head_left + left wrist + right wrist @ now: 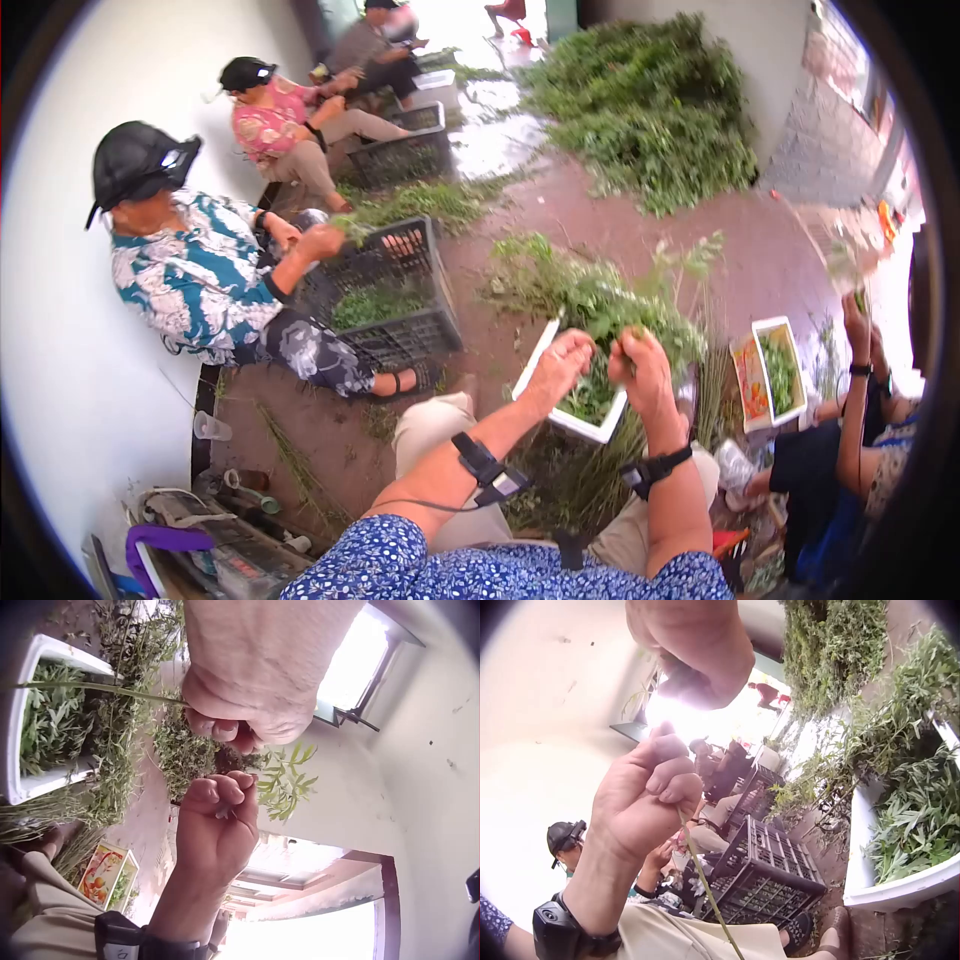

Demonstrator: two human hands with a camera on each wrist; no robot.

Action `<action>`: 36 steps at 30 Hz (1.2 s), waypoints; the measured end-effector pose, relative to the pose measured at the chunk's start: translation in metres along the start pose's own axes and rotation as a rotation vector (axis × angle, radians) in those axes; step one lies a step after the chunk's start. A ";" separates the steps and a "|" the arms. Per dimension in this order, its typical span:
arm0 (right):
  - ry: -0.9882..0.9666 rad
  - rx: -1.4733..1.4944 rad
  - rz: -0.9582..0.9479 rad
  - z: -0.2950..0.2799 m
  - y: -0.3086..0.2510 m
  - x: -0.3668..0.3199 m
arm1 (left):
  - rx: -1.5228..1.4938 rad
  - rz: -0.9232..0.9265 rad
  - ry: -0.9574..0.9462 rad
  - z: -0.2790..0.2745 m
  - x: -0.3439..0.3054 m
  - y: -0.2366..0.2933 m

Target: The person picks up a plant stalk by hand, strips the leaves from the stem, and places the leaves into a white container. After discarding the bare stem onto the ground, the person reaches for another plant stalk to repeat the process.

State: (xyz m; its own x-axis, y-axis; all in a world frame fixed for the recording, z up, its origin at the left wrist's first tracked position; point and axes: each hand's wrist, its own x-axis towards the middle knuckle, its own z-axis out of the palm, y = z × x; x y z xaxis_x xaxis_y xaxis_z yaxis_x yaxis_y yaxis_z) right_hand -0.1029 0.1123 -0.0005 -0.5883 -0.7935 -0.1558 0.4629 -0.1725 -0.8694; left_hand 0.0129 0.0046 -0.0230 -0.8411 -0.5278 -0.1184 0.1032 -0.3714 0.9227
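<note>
My left hand pinches a long thin green stem, which trails away from the curled fingers in both wrist views. Close beside it, my right hand has its fingers curled, and a leafy sprig shows at its fingertips. Both hands are raised over a white foam box that holds cut green leaves. Leafy stalks lie across the far side of this box, partly hiding its rim.
A large heap of greens lies at the back. Left of me, a seated person works over a black crate; others sit beyond. At right stand another white box and a person's arms. Bare stalks lie beside my box.
</note>
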 end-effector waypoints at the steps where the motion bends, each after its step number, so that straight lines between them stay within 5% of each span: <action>1: -0.055 -0.053 -0.014 -0.005 0.001 0.003 | 0.000 -0.004 0.010 0.002 -0.001 0.006; 5: -0.009 0.011 0.024 -0.004 -0.007 -0.001 | 0.002 0.091 0.005 -0.005 0.010 -0.003; 13: -0.070 0.086 -0.072 -0.014 -0.013 0.000 | -0.176 -0.130 -0.218 0.000 0.013 0.010; 22: -0.018 -0.283 -0.111 -0.006 -0.020 -0.009 | -0.089 -0.202 -0.294 0.005 0.006 0.000; 36: -0.159 -0.147 -0.059 0.006 -0.009 -0.001 | -0.442 -0.261 -0.409 -0.014 -0.004 0.005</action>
State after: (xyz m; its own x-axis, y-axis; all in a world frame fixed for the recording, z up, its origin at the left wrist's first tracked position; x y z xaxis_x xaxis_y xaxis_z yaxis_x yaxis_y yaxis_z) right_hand -0.1025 0.1116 0.0108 -0.4945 -0.8684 -0.0369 0.3222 -0.1437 -0.9357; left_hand 0.0243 -0.0052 -0.0230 -0.9930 -0.0773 -0.0892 0.0031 -0.7727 0.6347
